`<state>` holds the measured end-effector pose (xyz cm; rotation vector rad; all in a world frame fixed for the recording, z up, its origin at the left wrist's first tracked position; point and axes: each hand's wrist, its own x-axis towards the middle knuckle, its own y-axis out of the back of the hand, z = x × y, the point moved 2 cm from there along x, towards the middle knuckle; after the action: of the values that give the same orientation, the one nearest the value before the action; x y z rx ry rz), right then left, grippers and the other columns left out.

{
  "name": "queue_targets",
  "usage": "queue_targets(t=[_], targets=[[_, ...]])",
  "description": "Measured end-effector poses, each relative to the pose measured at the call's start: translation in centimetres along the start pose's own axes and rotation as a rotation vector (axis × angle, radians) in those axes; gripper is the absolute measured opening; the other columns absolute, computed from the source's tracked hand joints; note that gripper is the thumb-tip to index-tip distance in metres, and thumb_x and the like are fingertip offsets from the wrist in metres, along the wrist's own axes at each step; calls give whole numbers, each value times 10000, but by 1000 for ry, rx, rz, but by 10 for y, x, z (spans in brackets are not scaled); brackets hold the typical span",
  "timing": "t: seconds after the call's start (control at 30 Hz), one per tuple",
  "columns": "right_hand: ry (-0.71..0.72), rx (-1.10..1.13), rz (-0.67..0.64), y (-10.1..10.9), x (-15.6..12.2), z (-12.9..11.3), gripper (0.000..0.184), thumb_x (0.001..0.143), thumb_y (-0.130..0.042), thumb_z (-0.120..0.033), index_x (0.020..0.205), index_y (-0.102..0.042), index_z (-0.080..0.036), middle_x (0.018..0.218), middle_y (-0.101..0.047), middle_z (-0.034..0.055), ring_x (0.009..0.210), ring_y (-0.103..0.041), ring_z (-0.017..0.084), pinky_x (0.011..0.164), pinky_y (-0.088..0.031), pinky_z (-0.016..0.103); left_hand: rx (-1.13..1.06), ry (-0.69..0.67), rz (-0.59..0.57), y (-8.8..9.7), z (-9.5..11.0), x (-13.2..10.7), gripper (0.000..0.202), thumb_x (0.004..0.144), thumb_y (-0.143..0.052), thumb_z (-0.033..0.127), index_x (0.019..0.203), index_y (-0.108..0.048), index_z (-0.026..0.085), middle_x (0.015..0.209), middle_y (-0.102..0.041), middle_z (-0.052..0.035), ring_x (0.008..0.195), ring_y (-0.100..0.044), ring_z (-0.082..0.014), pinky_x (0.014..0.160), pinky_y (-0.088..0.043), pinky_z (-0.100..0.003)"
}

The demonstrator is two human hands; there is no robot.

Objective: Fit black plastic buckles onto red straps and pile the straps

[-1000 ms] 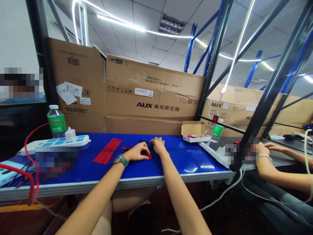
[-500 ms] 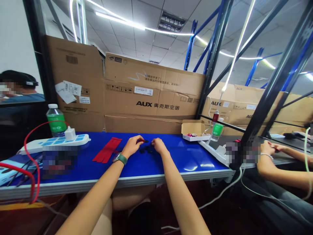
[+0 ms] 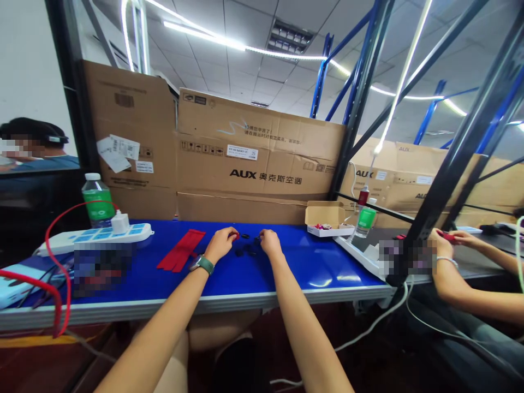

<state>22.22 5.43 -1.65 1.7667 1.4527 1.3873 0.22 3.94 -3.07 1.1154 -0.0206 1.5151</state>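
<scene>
My left hand [image 3: 221, 244], a watch with a green strap on its wrist, pinches a small red piece [image 3: 236, 236] between thumb and fingers. Facing it, my right hand [image 3: 270, 243] is closed at the fingertips, with a bit of something dark showing there; its kind is too small to make out. Between the hands a small black oval piece [image 3: 244, 236] lies on the blue tabletop [image 3: 303, 267]. Several more small black pieces [image 3: 245, 251] are scattered just below it. Left of my left hand, flat red fabric strips [image 3: 180, 251] lie side by side.
A white power strip [image 3: 98, 238] and a green-labelled bottle [image 3: 97, 201] stand at the left, with red cables. Toward the back right is an open small box [image 3: 325, 219] with red and white bits. Cardboard [image 3: 262, 158] walls the back; a co-worker's hands [image 3: 446, 243] are beyond the right post.
My left hand has turned slightly, and the red piece in its fingers shows more clearly. The black oval now lies apart from the left fingertips. My right hand has shifted slightly right.
</scene>
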Motion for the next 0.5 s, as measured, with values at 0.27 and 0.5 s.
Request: queue_targets(t=[0.27, 0.5], targets=[[288, -57, -209, 3, -13, -27, 220, 815, -774, -350, 1006, -752, -242, 1046, -707, 49, 990, -634, 196, 815, -436, 249, -59, 12, 20, 1, -1, -2, 134, 891, -566, 229, 963, -679, 223, 904, -754, -55, 868, -706, -214, 820, -524, -318], [306, -109, -226, 3, -13, -27, 116, 874, -676, -192, 974, -727, -224, 1056, -693, 45, 1007, -627, 182, 843, -407, 251, -58, 14, 13, 1, 2, -3, 109, 886, -580, 220, 956, -664, 230, 902, -746, -45, 865, -701, -204, 810, -514, -306]])
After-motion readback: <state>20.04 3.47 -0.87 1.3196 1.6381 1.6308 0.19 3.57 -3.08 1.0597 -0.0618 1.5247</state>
